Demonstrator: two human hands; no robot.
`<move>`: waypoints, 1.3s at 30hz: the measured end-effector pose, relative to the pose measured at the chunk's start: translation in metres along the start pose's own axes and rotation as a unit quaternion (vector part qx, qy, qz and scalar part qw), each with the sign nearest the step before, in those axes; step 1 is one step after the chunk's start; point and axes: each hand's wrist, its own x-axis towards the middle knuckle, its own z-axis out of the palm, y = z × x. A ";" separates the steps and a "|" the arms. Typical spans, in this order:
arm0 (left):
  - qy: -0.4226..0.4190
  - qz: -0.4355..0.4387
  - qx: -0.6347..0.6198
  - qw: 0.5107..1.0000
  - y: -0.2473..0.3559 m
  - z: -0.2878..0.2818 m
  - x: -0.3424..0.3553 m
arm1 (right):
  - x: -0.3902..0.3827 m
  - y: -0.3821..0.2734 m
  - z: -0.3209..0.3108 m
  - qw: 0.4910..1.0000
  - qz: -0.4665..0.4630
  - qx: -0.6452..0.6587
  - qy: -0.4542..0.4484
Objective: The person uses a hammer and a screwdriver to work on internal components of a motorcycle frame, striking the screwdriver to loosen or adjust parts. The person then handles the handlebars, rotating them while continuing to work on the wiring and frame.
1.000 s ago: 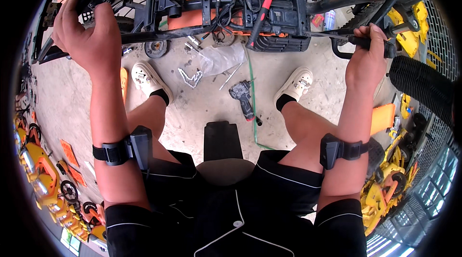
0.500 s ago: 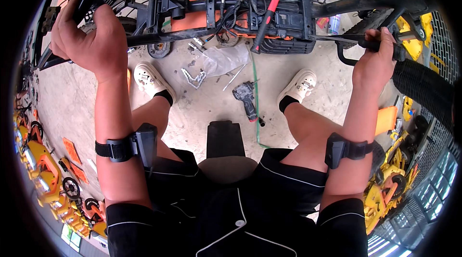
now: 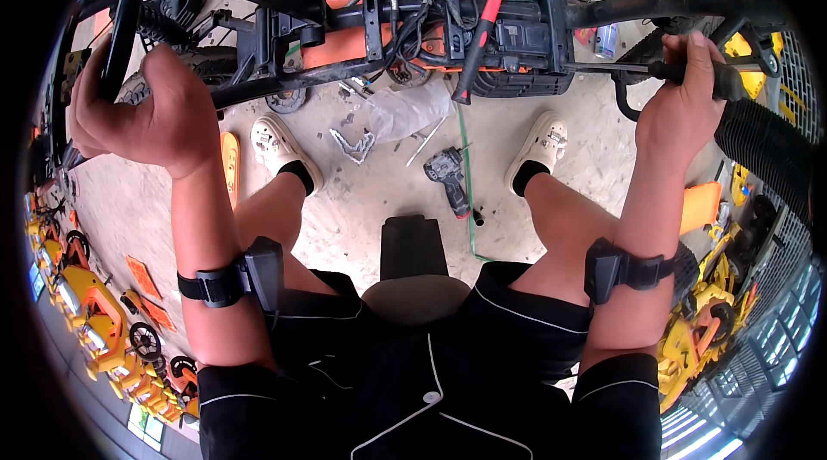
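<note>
A black tubular vehicle frame [image 3: 680,5] spans the far side in front of me. My left hand [image 3: 155,107] is closed round a black bar [image 3: 126,38] at the frame's left end, thumb raised beside it. My right hand [image 3: 682,107] grips a screwdriver [image 3: 663,71] by its dark handle. Its thin metal shaft points left along the frame, its tip close to the black housing, though contact is unclear. Across the frame's middle lies a hammer [image 3: 484,29] with a red and black handle, over black cables [image 3: 422,8] and orange panels [image 3: 334,45].
Between my feet on the concrete floor lie a cordless power tool [image 3: 448,180], a clear plastic bag [image 3: 407,111], a chain [image 3: 353,146] and a green line [image 3: 467,150]. A black ribbed tube [image 3: 758,150] runs at right. Yellow vehicles [image 3: 90,309] line the left.
My left hand and the frame's left end have come nearer to me. My right hand, still on the screwdriver, has shifted slightly right. The whole view has moved a little.
</note>
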 end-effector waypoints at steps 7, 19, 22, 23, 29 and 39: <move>-0.003 -0.044 -0.030 0.999 0.004 -0.003 0.002 | -0.011 -0.002 0.000 1.000 -0.003 0.002 -0.001; -0.081 -0.065 -0.097 0.990 0.017 -0.041 0.002 | -0.042 -0.015 -0.021 0.996 0.081 0.026 -0.034; -0.067 -0.041 -0.052 0.996 0.012 -0.048 0.004 | -0.045 -0.016 -0.030 0.994 0.092 0.033 -0.039; -0.103 -0.076 -0.098 0.987 0.013 -0.052 0.009 | -0.047 -0.017 -0.033 0.994 0.096 0.033 -0.035; -0.117 -0.137 -0.101 0.978 0.018 -0.056 0.012 | -0.053 -0.023 -0.045 0.993 0.120 0.015 -0.017; -0.147 -0.242 -0.132 0.950 0.036 -0.070 0.017 | -0.052 -0.020 -0.049 0.992 0.126 -0.003 -0.029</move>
